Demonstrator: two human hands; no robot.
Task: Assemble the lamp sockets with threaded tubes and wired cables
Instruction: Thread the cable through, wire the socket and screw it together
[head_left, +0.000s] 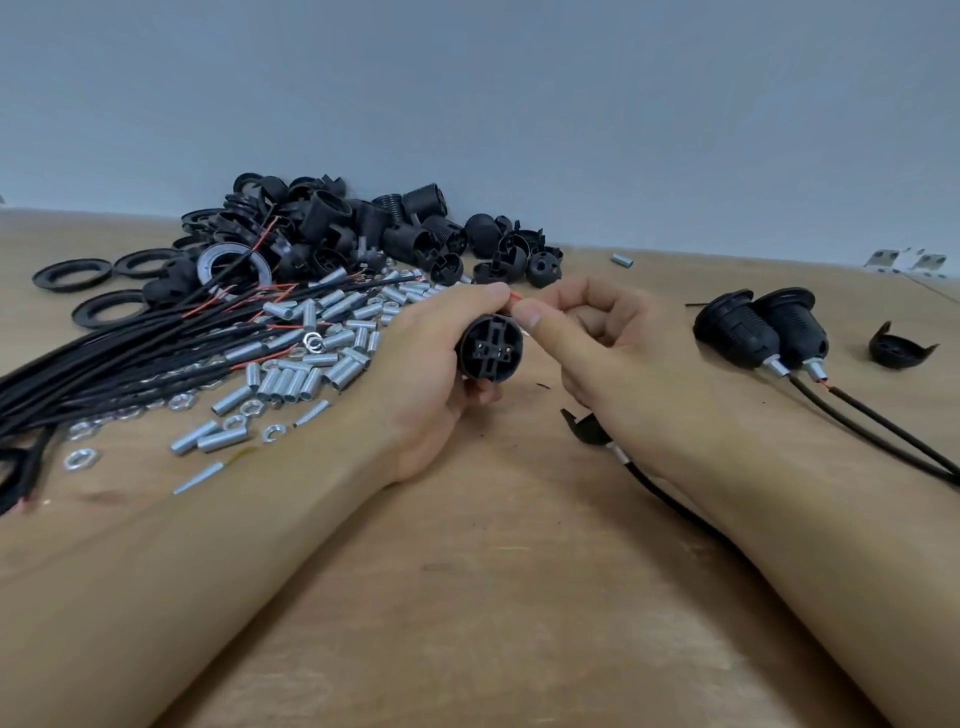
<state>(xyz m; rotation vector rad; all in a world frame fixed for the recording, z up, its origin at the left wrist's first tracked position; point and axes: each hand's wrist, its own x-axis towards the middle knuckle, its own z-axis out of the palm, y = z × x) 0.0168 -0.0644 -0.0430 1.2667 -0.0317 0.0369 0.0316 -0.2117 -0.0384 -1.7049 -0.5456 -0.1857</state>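
Observation:
My left hand (431, 364) grips a black lamp socket body (491, 349) with its terminal end turned toward me. My right hand (587, 332) pinches a thin red wire (515, 298) at the socket's top edge, thumb against forefinger. Below my right wrist lies a black socket cap (584, 427) with a metal tube and a black cable (675, 512) trailing toward me; the wrist hides part of it. Two assembled sockets (761, 330) with tubes and cables lie at the right.
A heap of black socket parts (363, 228) sits at the back, with flat black rings (72, 274) to its left. Silver threaded tubes and nuts (311, 358) are scattered left of my hand, beside a bundle of black cables (104, 358). A loose black cap (901, 345) lies far right.

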